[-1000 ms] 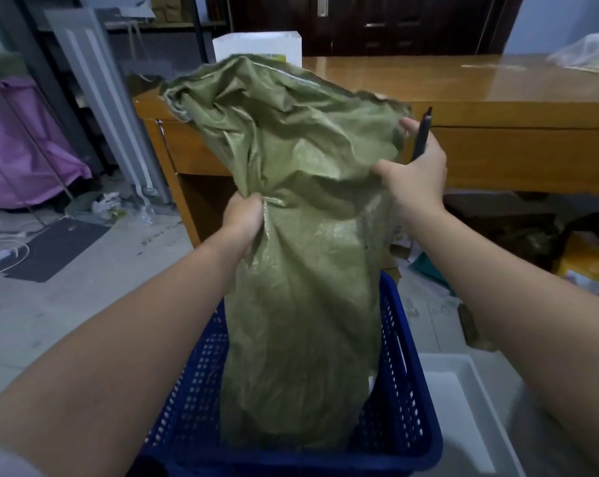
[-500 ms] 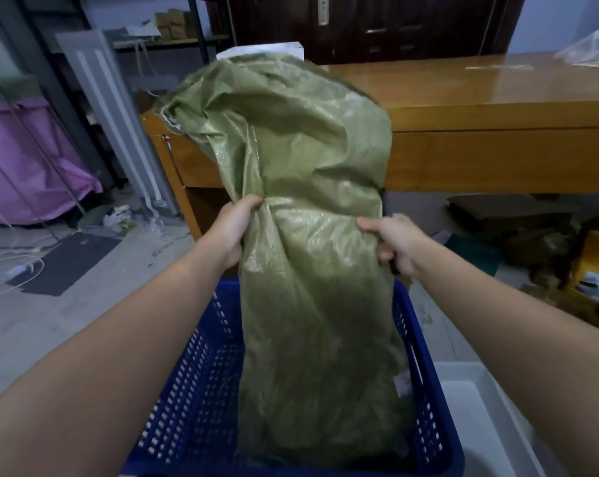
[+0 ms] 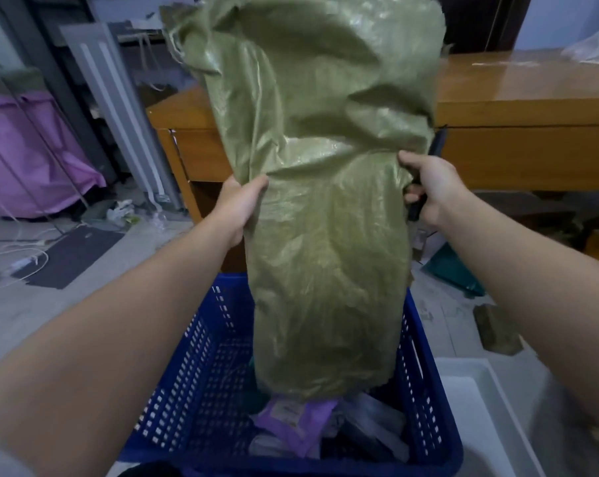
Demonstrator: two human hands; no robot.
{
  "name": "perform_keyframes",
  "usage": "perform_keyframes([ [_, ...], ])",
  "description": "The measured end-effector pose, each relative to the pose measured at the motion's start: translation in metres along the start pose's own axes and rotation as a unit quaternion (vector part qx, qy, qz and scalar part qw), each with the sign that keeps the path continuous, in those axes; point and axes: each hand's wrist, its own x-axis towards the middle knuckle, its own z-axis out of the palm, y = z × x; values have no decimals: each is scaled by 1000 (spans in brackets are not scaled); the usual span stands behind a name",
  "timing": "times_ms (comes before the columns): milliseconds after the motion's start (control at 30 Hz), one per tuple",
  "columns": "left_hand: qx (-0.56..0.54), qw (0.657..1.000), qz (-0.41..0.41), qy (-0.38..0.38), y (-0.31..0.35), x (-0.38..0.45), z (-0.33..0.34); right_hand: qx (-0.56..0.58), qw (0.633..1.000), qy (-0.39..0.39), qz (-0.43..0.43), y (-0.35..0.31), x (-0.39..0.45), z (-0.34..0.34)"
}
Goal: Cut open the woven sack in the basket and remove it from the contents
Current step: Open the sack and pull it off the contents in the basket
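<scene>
The green woven sack (image 3: 325, 208) hangs upright over the blue plastic basket (image 3: 201, 370), its open lower end just above the contents. My left hand (image 3: 237, 204) pinches the sack's left edge. My right hand (image 3: 428, 187) grips the right edge together with a dark cutter (image 3: 436, 146) that sticks up behind the sack. Purple and clear plastic packages (image 3: 301, 421) lie in the basket below the sack's mouth.
A wooden desk (image 3: 518, 108) stands right behind the sack. A white tray (image 3: 480, 407) sits on the floor at the basket's right. Pink cloth (image 3: 26, 146), a dark mat (image 3: 74, 256), cables and scattered litter lie on the floor to the left and right.
Both hands have raised the sack higher, so its lower end has come up out of the basket and packages now show beneath it.
</scene>
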Motion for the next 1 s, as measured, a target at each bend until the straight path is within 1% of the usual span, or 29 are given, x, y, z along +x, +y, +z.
perform_keyframes([
  [67, -13, 999, 48, 14, 5, 3, 2, 79, 997, -16, 2, -5, 0, -2],
  [100, -20, 997, 68, 23, 11, 5, 5, 84, 996, -15, -1, -9, -1, -3],
  [133, -19, 997, 75, 26, 16, 7, 7, 49, 999, -6, -8, -11, -1, -4],
  [200, -5, 998, 55, 22, 19, 7, 12, -62, 998, 6, -12, -10, -2, -7],
  [233, 5, 999, 42, 18, 15, 7, 12, -93, 996, 5, -10, -8, -4, -8],
  [333, 46, 998, 38, 10, 1, 9, 10, -112, 993, 19, -32, -6, -9, -15],
  [433, 51, 998, 29, 12, -5, 11, 12, -129, 990, 40, -50, -3, -12, -19],
  [533, 54, 999, -1, 3, -12, 13, 9, -129, 990, 42, -41, 3, -12, -22],
  [633, 53, 998, -34, -26, -21, 11, 3, -131, 990, 30, -29, 8, -13, -25],
  [667, 51, 998, -39, -20, -25, 12, 0, -143, 989, 31, -27, 9, -15, -25],
  [800, 50, 997, -29, 48, -35, 11, -6, -208, 976, 52, -19, 14, -17, -21],
  [867, 72, 995, -25, 70, -35, 9, -8, -227, 972, 62, -9, 15, -18, -18],
  [900, 83, 993, -26, 83, -33, 7, -8, -241, 968, 67, -5, 15, -18, -17],
  [1000, 70, 986, -45, 142, -28, 8, -14, -276, 958, 84, 3, 15, -19, -18],
])
